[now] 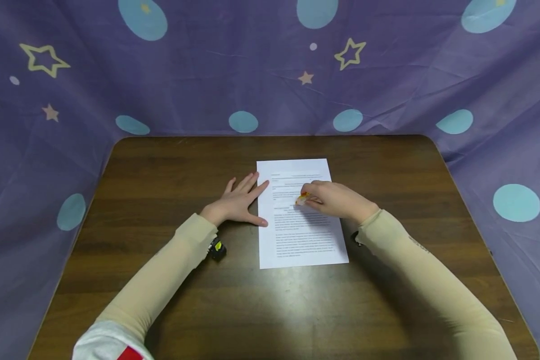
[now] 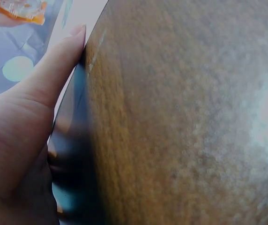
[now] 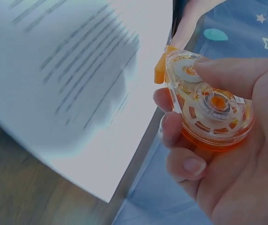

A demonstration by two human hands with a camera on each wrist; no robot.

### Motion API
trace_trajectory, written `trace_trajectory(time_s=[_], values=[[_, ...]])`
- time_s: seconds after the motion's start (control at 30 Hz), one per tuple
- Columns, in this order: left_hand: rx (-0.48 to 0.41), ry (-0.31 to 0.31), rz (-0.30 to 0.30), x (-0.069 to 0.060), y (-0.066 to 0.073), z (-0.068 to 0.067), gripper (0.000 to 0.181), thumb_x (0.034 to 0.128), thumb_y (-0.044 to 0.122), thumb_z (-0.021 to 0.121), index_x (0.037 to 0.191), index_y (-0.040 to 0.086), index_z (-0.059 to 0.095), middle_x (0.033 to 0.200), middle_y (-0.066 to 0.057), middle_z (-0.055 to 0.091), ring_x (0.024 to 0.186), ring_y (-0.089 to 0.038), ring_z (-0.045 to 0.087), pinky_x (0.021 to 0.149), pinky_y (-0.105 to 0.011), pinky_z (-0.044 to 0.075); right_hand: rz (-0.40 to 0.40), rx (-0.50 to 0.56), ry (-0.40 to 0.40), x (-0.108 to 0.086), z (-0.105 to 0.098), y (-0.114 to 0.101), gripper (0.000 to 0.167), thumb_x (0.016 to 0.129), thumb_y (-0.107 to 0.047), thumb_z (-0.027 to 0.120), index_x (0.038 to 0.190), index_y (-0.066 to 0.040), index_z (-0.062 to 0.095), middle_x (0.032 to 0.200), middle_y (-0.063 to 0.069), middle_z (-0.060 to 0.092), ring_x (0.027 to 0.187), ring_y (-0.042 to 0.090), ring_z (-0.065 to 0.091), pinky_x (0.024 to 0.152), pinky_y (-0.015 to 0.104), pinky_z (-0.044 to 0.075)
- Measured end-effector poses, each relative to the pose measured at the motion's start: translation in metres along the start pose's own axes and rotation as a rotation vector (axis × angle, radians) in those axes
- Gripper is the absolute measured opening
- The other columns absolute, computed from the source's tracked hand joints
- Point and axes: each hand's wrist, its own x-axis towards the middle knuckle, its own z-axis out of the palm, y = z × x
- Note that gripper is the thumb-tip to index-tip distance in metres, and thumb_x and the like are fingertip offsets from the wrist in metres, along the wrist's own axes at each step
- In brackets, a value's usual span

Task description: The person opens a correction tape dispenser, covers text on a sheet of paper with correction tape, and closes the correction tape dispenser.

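Observation:
A printed sheet of paper (image 1: 306,245) lies on the brown table, its lines of text facing up. My left hand (image 1: 236,204) rests flat at the sheet's left edge with fingers spread, thumb and fingertips touching the paper. In the left wrist view the thumb (image 2: 61,58) lies along the paper's edge. Over the middle of the sheet, my right hand (image 1: 335,199) grips a correction tape dispenser (image 3: 213,101), clear with orange parts and round reels inside. Its orange tip (image 3: 160,69) points toward the paper; whether it touches cannot be told.
The wooden table (image 1: 171,165) has rounded far corners. A purple curtain (image 1: 270,60) with stars and pale blue spots hangs behind and on both sides. A small black device (image 1: 217,249) is at the left wrist.

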Motion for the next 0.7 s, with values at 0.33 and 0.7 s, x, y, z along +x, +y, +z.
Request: trace_trajectory(time_s=[0.33,0.7], values=[[-0.029,-0.008,0.015,0.002,-0.003,0.003,0.123,0.0815,0.075,0.072,0.17,0.025,0.003,0.174,-0.01,-0.016,0.16,-0.025,-0.017,0.122,-0.063,-0.012,-0.044,0.022,-0.022,0.017,0.006,-0.014,0.01,0.1,-0.011,0.07,0.109,-0.008,0.069,0.095,0.002,0.068,0.08,0.015,0.059,0.077,0.036,0.052],[-0.047,-0.003,0.01,0.0,-0.002,0.003,0.123,0.0808,0.074,0.073,0.17,0.024,0.005,0.174,-0.011,-0.015,0.16,-0.026,-0.016,0.122,-0.062,-0.014,-0.115,0.0,-0.048,0.027,0.024,-0.023,0.011,0.1,-0.012,0.071,0.11,-0.01,0.07,0.098,0.002,0.07,0.081,0.014,0.063,0.078,0.039,0.055]])
